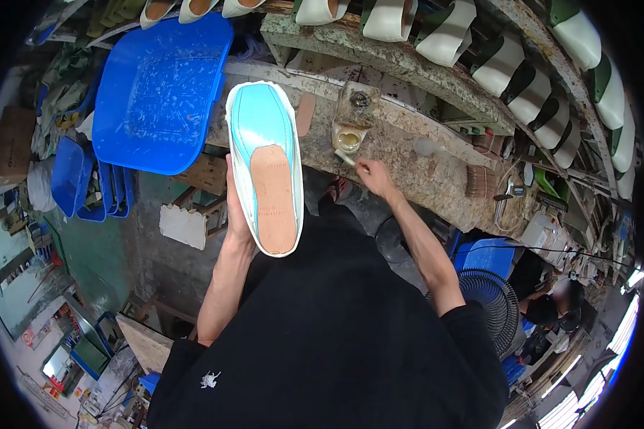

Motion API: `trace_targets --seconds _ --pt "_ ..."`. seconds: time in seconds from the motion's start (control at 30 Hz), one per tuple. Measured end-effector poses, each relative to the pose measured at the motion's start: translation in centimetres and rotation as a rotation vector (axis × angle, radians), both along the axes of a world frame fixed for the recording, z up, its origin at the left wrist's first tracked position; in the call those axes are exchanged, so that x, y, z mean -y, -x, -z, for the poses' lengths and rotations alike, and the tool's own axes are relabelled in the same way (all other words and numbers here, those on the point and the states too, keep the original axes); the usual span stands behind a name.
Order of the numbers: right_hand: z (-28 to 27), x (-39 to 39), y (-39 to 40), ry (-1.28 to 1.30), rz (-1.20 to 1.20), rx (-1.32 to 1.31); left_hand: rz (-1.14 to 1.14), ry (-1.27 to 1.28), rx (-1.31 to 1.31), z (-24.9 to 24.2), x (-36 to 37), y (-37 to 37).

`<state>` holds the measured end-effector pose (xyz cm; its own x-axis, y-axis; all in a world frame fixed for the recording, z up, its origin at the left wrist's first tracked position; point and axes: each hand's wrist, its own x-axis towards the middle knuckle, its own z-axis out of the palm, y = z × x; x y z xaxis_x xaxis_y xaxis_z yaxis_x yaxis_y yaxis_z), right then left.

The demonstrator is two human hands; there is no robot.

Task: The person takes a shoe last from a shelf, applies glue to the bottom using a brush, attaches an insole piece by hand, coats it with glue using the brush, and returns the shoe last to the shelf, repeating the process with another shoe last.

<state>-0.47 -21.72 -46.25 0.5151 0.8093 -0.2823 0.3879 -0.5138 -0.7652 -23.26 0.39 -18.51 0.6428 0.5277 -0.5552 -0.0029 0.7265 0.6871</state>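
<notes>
My left hand [237, 204] is closed round the side of a shoe [265, 171], holding it up in front of me. Its underside faces me, with a shiny turquoise front part, a tan board at the heel end and a white rim all round. Over the workbench, my right hand [373, 177] pinches a small glue brush [345, 157] with a pale end. The brush is right beside a small pot of yellowish glue [348, 139] on the bench.
The stained workbench [401, 161] carries a tan insole board [306, 114], a stack of brown boards [481, 181] and tools. White shoes [447, 32] line the rack above. A blue bin [157, 93] stands left, a black fan [483, 300] right, and another person [558, 304] farther back.
</notes>
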Motion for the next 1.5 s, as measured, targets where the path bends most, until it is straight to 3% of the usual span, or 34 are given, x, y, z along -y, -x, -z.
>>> trace_targets --seconds 0.03,0.07,0.17,0.37,0.43,0.53,0.57,0.6,0.63,0.67,0.77,0.83,0.87,0.9,1.03,1.1,1.13,1.17,1.23,1.3,1.37,1.4,1.47,1.5 --pt "0.1 -0.2 -0.1 -0.083 -0.081 -0.189 0.004 -0.006 0.003 -0.3 0.0 -0.3" --pt "0.1 -0.3 1.1 -0.25 0.095 -0.675 -0.028 0.0 0.003 -0.7 0.0 -0.8" --pt "-12.4 -0.9 -0.5 -0.404 0.319 -1.185 -0.038 0.051 0.024 -0.7 0.2 -0.9" --pt "-29.3 0.1 -5.9 -0.299 0.069 -0.637 0.068 0.094 0.132 -1.2 0.3 -3.1" --pt "-34.9 -2.0 -3.6 -0.409 -0.025 -0.254 0.089 0.054 0.117 -2.3 0.6 -4.3" --pt "-39.2 -5.2 -2.5 -0.448 -0.372 0.484 0.178 0.016 0.176 -3.7 1.0 -5.6" --pt "-39.6 -6.3 -2.1 -0.477 -0.386 0.649 0.228 0.0 0.211 -4.1 1.0 -5.8" --pt "-39.2 -6.5 -1.4 -0.459 -0.413 0.691 0.217 -0.041 0.184 -4.5 1.1 -6.3" --pt "-38.8 -6.5 -0.9 -0.44 -0.439 0.734 0.095 0.099 0.2 -4.9 1.2 -6.8" --pt "-39.4 -5.7 -0.2 -0.459 -0.541 0.729 0.178 0.141 0.294 -4.8 0.5 -6.2" --pt "-40.1 -4.2 1.4 -0.506 -0.751 0.488 0.21 -0.084 0.216 -5.2 -0.5 -5.9" --pt "-40.5 -6.5 -0.5 -0.616 -0.545 0.621 0.2 -0.059 0.237 -6.0 -0.4 -5.7" --pt "-40.8 -7.6 -1.6 -0.538 -0.391 0.705 0.213 -0.136 0.216 -6.6 -0.1 -5.8" --pt "-40.8 -8.4 -2.0 -0.492 -0.388 0.806 0.196 -0.14 0.172 -7.3 0.1 -6.0" --pt "-40.8 -5.4 1.2 -0.542 -0.826 0.535 0.147 -0.079 0.278 -6.8 -0.9 -5.2" --pt "-40.4 -6.6 0.7 -0.663 -0.632 0.511 0.126 -0.117 0.239 -7.0 -0.9 -5.0" --pt "-41.1 -8.3 -0.3 -0.679 -0.447 0.653 0.146 -0.154 0.21 -7.2 -0.8 -4.9" --pt "-40.9 -8.6 -1.6 -0.493 -0.385 0.754 0.168 -0.188 0.183 -7.4 -0.6 -4.8" --pt "-41.0 -7.7 -0.5 -0.536 -0.507 0.746 0.13 -0.164 0.2 -7.7 -1.1 -4.5" --pt "-41.6 -5.4 1.4 -0.471 -0.769 0.619 0.122 -0.134 0.242 -7.1 -2.1 -3.9" --pt "-41.9 -5.4 1.5 -0.485 -0.852 0.451 0.12 -0.128 0.24 -7.1 -2.0 -3.7" --pt "-41.9 -6.7 0.8 -0.568 -0.709 0.41 0.13 -0.127 0.239 -7.3 -1.9 -3.8" --pt "-42.5 -9.4 -0.9 -0.569 -0.407 0.651 0.129 -0.152 0.202 -8.0 -1.0 -4.5" --pt "-41.4 -9.4 -0.8 -0.538 -0.479 0.69 0.172 -0.206 0.22 -8.5 -1.0 -4.7"
